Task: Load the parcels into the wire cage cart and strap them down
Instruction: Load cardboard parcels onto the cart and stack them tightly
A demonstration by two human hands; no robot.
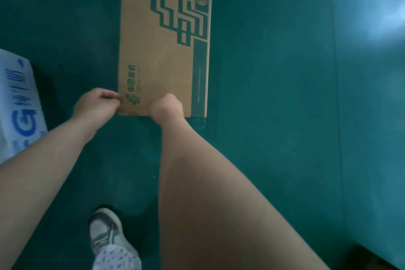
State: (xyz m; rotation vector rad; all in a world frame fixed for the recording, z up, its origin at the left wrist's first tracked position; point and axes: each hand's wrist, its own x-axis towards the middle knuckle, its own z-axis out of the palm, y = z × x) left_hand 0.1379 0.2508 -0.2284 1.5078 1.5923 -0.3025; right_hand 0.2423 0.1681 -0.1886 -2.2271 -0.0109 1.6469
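Note:
A flat brown cardboard parcel with dark green printing lies stretched away from me over the green floor. My left hand pinches its near left corner. My right hand grips its near edge, fingers curled over the cardboard. Whether the parcel rests on the floor or is lifted off it, I cannot tell. No wire cage cart or strap is in view.
A white parcel with blue lettering sits at the left edge. My shoe stands on the green floor below the hands. A dark object shows at the bottom right corner. A small ring lies by the parcel's near right corner.

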